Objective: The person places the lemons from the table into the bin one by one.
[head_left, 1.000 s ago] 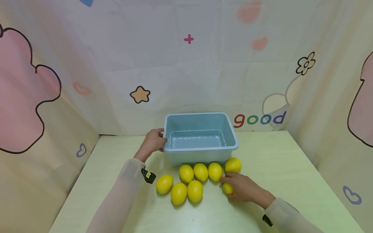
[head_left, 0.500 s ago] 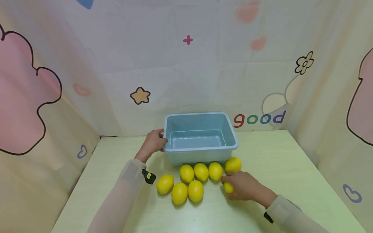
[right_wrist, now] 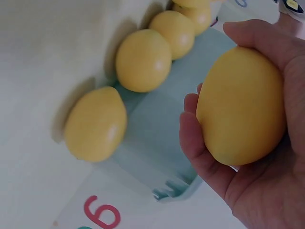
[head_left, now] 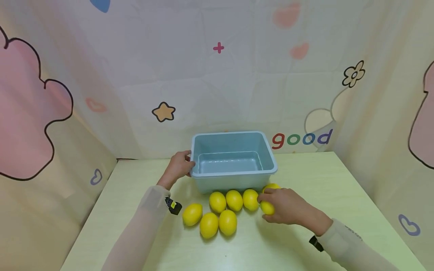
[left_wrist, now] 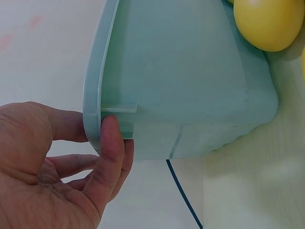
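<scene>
Left grip on the bin, right grip round a lemon

Over on the left, the left grip (head_left: 178, 165) pinches the rim of a pale blue-green bin (head_left: 230, 183), which stretches off to its right. Nearer me than that grip lie three loose lemons (head_left: 208, 225); between the two grips, three row lemons (head_left: 234, 200) line the bin's front wall. Then comes the right grip (head_left: 291, 207), fingers and thumb clamped round a held lemon (head_left: 267, 207) that looks raised off the desk. Just behind this grip peeks a half-hidden lemon (head_left: 272, 186).

I'd judge the step in hand a pick-up, the left steadying the bin meanwhile; every lemon I can see is outside it. The next move seems to call for a firm hold and some clearance from the neighbours crowding the right grip.

The desk (head_left: 322, 188) beneath both grips is pale and smooth. Beyond them hangs a printed curtain (head_left: 237, 94), with an orange star (head_left: 164, 112) above the left grip and the word "good" (head_left: 301, 138) past the right one.
</scene>
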The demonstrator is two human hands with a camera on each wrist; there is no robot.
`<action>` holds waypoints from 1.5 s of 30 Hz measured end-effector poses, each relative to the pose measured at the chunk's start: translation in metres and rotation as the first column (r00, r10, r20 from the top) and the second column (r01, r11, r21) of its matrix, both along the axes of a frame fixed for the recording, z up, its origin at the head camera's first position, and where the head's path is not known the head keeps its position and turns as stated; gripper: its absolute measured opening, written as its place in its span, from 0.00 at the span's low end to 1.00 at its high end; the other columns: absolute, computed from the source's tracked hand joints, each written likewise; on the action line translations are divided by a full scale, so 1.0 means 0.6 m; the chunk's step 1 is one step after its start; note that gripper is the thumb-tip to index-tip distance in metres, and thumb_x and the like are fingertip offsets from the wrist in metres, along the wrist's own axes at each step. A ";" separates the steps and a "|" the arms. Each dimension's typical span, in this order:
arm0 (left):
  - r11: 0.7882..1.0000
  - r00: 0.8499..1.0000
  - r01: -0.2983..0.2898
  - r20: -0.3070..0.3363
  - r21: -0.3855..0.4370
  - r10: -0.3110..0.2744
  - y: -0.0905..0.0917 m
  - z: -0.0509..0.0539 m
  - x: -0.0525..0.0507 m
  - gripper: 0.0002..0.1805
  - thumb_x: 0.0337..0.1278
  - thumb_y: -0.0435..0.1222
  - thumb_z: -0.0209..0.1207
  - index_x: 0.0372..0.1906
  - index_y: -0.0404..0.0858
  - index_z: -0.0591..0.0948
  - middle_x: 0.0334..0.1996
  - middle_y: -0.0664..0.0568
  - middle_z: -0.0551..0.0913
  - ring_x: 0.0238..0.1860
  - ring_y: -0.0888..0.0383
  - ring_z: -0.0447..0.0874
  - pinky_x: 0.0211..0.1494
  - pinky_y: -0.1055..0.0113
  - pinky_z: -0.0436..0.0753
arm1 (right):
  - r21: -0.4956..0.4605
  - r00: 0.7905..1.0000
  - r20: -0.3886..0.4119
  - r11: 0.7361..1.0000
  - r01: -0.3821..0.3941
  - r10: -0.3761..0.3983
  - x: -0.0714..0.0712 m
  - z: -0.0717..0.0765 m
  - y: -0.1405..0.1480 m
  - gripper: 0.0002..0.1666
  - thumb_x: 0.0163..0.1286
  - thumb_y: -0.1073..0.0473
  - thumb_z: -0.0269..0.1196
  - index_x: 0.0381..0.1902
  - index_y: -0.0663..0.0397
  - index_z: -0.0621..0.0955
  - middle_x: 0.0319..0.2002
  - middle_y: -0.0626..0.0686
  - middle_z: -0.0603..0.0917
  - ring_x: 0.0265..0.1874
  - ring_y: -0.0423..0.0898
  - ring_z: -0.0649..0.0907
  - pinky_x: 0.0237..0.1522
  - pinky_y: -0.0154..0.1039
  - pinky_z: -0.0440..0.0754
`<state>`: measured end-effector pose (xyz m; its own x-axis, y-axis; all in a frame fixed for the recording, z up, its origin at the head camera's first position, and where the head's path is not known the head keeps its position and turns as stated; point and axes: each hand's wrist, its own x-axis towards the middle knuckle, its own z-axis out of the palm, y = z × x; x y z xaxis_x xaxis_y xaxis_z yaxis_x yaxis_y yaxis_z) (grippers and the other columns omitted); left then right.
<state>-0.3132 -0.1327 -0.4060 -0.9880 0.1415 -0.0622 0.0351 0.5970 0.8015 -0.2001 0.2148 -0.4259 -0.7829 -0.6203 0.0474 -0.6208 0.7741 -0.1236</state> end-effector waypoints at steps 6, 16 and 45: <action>1.000 1.000 0.000 0.005 0.004 0.000 0.000 -0.001 0.000 0.29 0.64 0.33 0.56 0.70 0.35 0.68 0.49 0.37 0.80 0.37 0.50 0.85 0.32 0.64 0.88 | -0.028 0.999 -0.039 1.000 -0.003 0.002 -0.007 0.030 -0.002 0.21 0.53 0.47 0.73 0.45 0.42 0.83 0.39 0.44 0.83 0.28 0.39 0.74 0.31 0.34 0.76; 1.000 1.000 -0.008 0.003 0.000 0.008 0.001 0.001 0.000 0.29 0.64 0.33 0.56 0.70 0.35 0.69 0.48 0.37 0.81 0.36 0.50 0.84 0.30 0.67 0.87 | -0.067 0.987 -0.160 0.998 -0.015 0.004 -0.024 0.078 -0.001 0.18 0.54 0.49 0.71 0.43 0.43 0.82 0.35 0.44 0.80 0.24 0.38 0.73 0.25 0.28 0.70; 1.000 1.000 -0.012 0.011 0.013 0.012 0.001 -0.001 0.000 0.30 0.64 0.33 0.55 0.71 0.35 0.67 0.48 0.37 0.80 0.36 0.49 0.84 0.34 0.60 0.89 | -0.110 0.960 -0.276 0.994 0.011 -0.042 -0.105 0.143 -0.026 0.21 0.57 0.47 0.70 0.47 0.47 0.83 0.39 0.48 0.82 0.26 0.42 0.77 0.25 0.31 0.74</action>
